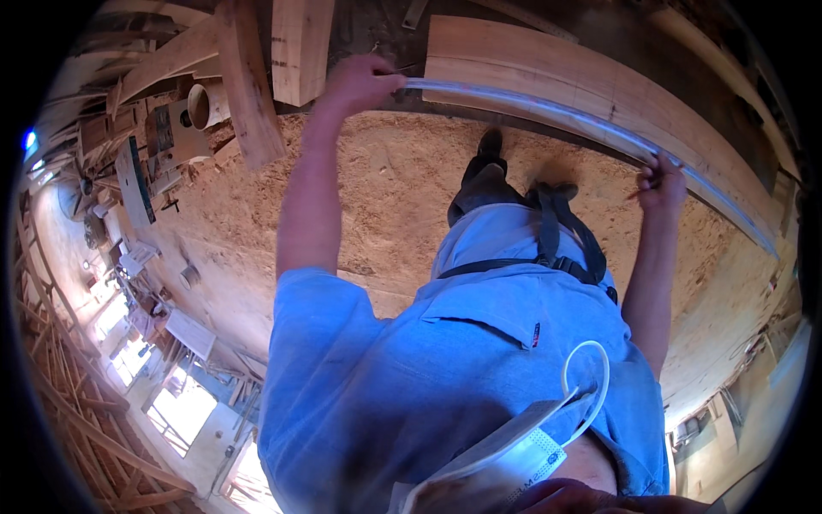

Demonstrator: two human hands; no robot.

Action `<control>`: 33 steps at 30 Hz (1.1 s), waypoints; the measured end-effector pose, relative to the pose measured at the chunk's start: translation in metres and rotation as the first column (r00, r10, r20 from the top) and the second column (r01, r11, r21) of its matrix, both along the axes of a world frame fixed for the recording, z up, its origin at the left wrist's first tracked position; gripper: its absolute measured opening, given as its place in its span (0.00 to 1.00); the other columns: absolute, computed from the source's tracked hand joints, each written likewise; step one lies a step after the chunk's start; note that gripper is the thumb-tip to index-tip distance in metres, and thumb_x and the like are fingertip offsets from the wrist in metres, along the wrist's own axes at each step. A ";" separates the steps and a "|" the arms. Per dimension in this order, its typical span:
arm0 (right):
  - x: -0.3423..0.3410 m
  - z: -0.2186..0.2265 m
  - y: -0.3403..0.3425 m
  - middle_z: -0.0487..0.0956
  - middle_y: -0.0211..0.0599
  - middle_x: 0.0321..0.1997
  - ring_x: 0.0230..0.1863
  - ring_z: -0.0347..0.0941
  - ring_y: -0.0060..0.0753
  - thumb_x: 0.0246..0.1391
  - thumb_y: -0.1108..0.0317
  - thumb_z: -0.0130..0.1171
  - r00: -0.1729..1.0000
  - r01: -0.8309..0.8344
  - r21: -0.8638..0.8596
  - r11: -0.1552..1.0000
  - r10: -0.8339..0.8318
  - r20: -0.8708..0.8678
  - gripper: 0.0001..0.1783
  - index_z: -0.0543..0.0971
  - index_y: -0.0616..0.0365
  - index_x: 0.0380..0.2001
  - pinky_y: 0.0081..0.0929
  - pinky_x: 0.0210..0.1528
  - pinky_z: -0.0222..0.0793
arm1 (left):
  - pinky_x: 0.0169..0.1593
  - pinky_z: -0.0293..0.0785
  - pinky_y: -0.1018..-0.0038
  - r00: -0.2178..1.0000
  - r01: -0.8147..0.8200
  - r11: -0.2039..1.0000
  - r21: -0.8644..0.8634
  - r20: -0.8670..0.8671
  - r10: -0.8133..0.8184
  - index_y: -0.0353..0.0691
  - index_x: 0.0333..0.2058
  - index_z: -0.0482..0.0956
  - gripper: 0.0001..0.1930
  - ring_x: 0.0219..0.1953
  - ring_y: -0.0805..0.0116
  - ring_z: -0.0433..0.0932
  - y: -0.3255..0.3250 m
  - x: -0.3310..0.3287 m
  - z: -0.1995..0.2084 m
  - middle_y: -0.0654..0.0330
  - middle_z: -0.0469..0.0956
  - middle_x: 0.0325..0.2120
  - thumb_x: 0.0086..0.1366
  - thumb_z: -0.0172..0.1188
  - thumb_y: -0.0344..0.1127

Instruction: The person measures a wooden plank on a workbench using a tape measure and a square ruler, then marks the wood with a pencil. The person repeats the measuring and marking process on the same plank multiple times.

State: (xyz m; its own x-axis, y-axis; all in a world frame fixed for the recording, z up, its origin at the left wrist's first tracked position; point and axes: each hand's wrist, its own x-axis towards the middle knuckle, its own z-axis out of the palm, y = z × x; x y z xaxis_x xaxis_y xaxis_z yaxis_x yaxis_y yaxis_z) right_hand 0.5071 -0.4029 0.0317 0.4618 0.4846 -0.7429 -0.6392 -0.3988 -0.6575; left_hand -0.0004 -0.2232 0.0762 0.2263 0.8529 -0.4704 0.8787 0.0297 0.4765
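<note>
1. The strip (548,104), long, thin and bluish white, runs from the left hand past the right hand, over the near edge of the plank; whether it touches the wood or is held just above, I cannot tell.
2. The left hand (368,81) has its grip closed on the strip's left end, just beyond the plank's left end.
3. The right hand (661,182) has its grip closed around the strip well along to the right, fingers curled; the strip's right end (766,244) sticks out past this hand.
4. The plank (522,60) is wide and pale, lying on the far side of the strip, its square left end near the left hand.
5. A dark counter (360,30) shows beside the plank's left end.
6. Left of that, a pale board (302,51) stands out near the left hand, with a beam (248,94) just beside it, its near end reaching over the floor.
7. A tube (205,104), round and light, lies farther left among wood pieces.
8. The floor (385,171) is covered with shavings around the person's shoes (490,141).
9. The person wears a blue shirt (377,377) and a black strap (548,227); a white mask (514,463) with a loop hangs at the lower edge, its printed side partly showing.
</note>
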 end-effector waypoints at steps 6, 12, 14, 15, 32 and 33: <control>0.079 -0.005 -0.023 0.76 0.28 0.21 0.18 0.70 0.25 0.61 0.65 0.62 0.990 0.083 -0.112 0.990 -0.069 0.123 0.07 0.74 0.50 0.32 0.21 0.15 0.57 | 0.29 0.76 0.71 0.993 -0.103 0.995 -0.011 0.063 0.103 0.39 0.37 0.88 0.19 0.21 0.70 0.78 0.008 -0.044 -0.017 0.61 0.82 0.22 0.55 0.69 0.49; 0.076 -0.008 -0.022 0.76 0.28 0.21 0.18 0.70 0.25 0.62 0.65 0.62 0.982 0.098 -0.121 0.988 -0.076 0.173 0.07 0.75 0.50 0.31 0.20 0.15 0.57 | 0.34 0.76 0.72 0.997 -0.069 0.998 -0.010 0.033 0.070 0.41 0.37 0.89 0.18 0.25 0.71 0.80 0.010 -0.022 -0.014 0.61 0.84 0.24 0.55 0.69 0.48; 0.072 -0.007 -0.022 0.76 0.28 0.21 0.18 0.70 0.24 0.62 0.65 0.62 0.978 0.112 -0.126 0.986 -0.087 0.188 0.07 0.75 0.50 0.31 0.19 0.16 0.58 | 0.36 0.77 0.71 0.999 -0.039 0.999 0.003 0.009 0.039 0.42 0.37 0.89 0.17 0.28 0.71 0.81 0.014 -0.021 -0.013 0.60 0.85 0.25 0.55 0.69 0.48; 0.072 -0.007 -0.023 0.76 0.28 0.21 0.18 0.70 0.24 0.61 0.65 0.62 0.979 0.105 -0.115 0.988 -0.082 0.184 0.07 0.75 0.50 0.31 0.19 0.16 0.58 | 0.36 0.77 0.71 0.999 -0.036 0.999 -0.015 -0.003 0.036 0.42 0.38 0.89 0.17 0.28 0.70 0.82 0.014 -0.017 -0.009 0.60 0.85 0.26 0.55 0.69 0.48; 0.025 0.005 -0.010 0.76 0.26 0.21 0.18 0.69 0.22 0.59 0.64 0.66 0.988 0.052 -0.124 0.991 -0.033 0.154 0.08 0.76 0.50 0.32 0.18 0.16 0.58 | 0.40 0.77 0.65 0.981 0.196 0.970 -0.140 0.027 -0.195 0.43 0.42 0.87 0.16 0.33 0.59 0.83 0.012 0.022 -0.001 0.55 0.85 0.31 0.60 0.63 0.45; 0.025 0.005 -0.010 0.75 0.26 0.21 0.18 0.69 0.22 0.59 0.64 0.66 0.990 0.047 -0.123 0.991 -0.030 0.141 0.08 0.76 0.50 0.32 0.18 0.16 0.58 | 0.40 0.77 0.65 0.981 0.195 0.971 -0.140 0.025 -0.194 0.43 0.42 0.87 0.16 0.33 0.60 0.83 0.012 0.022 -0.002 0.55 0.85 0.30 0.60 0.63 0.45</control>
